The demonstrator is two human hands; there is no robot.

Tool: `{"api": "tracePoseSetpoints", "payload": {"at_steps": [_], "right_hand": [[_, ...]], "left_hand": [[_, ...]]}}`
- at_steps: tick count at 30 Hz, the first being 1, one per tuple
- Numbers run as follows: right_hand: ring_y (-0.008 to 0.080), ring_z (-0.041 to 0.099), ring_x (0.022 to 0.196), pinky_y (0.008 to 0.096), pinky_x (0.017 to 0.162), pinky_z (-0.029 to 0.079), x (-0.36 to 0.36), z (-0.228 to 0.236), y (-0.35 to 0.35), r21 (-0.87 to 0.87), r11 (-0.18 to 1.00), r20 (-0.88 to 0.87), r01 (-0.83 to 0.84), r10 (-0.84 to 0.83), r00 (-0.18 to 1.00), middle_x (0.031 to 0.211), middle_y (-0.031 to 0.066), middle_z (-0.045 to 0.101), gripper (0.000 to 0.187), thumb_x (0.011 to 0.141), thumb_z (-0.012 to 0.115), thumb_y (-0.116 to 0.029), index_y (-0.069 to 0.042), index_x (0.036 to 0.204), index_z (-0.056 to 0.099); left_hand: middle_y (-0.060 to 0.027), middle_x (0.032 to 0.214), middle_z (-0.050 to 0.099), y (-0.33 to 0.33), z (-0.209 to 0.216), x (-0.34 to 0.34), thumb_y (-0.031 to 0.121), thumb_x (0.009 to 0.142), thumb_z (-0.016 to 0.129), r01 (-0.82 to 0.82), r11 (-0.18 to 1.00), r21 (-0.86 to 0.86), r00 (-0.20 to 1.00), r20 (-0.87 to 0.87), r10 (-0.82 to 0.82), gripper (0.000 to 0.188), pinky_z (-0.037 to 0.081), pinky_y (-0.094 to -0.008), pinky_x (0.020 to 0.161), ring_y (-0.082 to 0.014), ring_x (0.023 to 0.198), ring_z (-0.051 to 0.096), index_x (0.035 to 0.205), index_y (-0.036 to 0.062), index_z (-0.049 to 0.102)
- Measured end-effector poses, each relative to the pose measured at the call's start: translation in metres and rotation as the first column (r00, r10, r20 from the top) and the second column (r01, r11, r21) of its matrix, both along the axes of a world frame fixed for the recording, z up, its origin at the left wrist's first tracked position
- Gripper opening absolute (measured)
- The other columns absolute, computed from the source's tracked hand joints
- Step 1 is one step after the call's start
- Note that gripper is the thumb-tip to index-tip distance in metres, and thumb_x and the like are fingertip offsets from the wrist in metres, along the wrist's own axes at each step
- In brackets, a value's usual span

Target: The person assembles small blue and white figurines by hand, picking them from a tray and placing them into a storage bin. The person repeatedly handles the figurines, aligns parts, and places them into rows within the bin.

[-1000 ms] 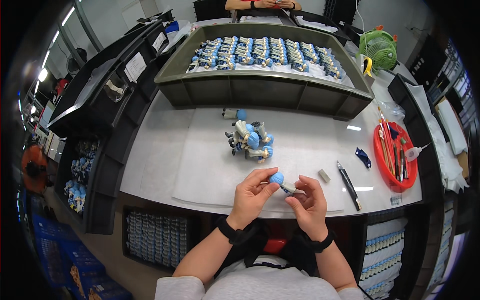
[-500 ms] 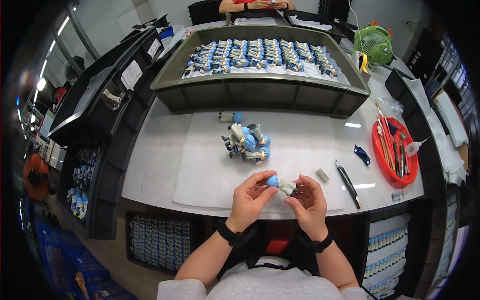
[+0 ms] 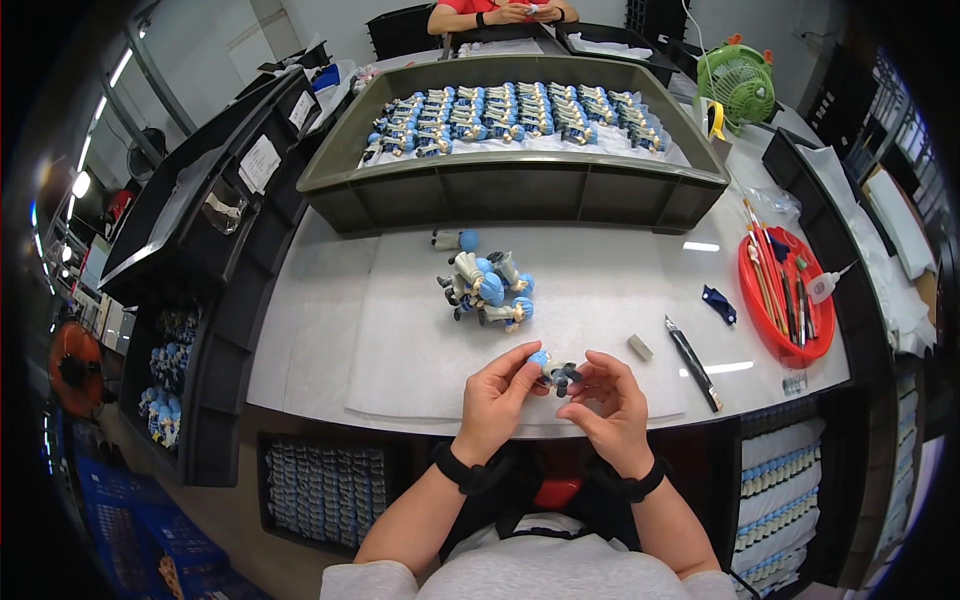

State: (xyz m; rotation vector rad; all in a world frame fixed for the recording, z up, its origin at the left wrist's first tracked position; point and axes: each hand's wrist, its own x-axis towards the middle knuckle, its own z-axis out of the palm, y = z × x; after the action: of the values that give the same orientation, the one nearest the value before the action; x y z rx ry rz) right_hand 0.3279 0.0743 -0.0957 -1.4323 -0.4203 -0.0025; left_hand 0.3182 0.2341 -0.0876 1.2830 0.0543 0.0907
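Note:
A small blue-haired figurine point(image 3: 556, 376) is pinched by the head between the thumb and fingers of my left hand point(image 3: 496, 396), just above the table's near edge. Its front and dark shoes are turned up to view. My right hand point(image 3: 612, 408) curves around the shoe end with thumb and fingers apart; whether a fingertip touches the shoes is hard to see. Beyond my hands, a loose pile of similar figurines point(image 3: 488, 290) lies on a white foam sheet point(image 3: 400, 360). One more figurine point(image 3: 456, 240) lies by itself behind the pile.
Across the back stands a large grey tray point(image 3: 500, 196) with rows of figurines. To the right are an eraser-like grey block point(image 3: 640, 347), a craft knife point(image 3: 693, 362), a dark blue piece point(image 3: 719, 306) and a red basket point(image 3: 790, 352) of brushes. Dark crates point(image 3: 225, 400) flank the left; a co-worker sits opposite.
The figurine has been rolled in my left fingers, from its pale back to its front and shoes. My right fingers have opened away from its feet. The view has shifted slightly.

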Motion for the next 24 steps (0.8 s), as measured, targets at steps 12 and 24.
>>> {"api": "tracePoseSetpoints", "payload": {"at_steps": [12,24], "right_hand": [[0.0124,0.057,0.081,0.0243,0.072,0.05,-0.0001,0.0035,0.0002,-0.011,1.0,0.023,0.008,-0.008,1.0,0.096,0.007,0.056,0.066,0.064,0.08,-0.01,-0.001,0.12,0.046],[0.0131,0.054,0.09,0.0252,0.073,0.05,-0.001,0.0027,0.0,-0.071,0.997,0.023,-0.015,0.017,1.0,0.101,0.0066,0.053,0.067,0.063,0.08,-0.007,-0.001,0.12,0.046]], "left_hand": [[-0.0095,0.11,0.057,0.0014,-0.0022,-0.0018,-0.001,0.086,0.055,0.026,0.997,-0.077,0.992,0.128,-0.016,0.031,0.048,-0.0253,0.082,-0.0127,0.094,0.057,0.116,-0.0036,0.05],[-0.0101,0.112,0.055,0.0046,-0.0011,-0.0042,-0.004,0.084,0.056,0.036,0.995,-0.097,0.992,0.128,-0.024,0.034,0.048,-0.0261,0.085,-0.0137,0.098,0.056,0.117,-0.0034,0.049]]}}
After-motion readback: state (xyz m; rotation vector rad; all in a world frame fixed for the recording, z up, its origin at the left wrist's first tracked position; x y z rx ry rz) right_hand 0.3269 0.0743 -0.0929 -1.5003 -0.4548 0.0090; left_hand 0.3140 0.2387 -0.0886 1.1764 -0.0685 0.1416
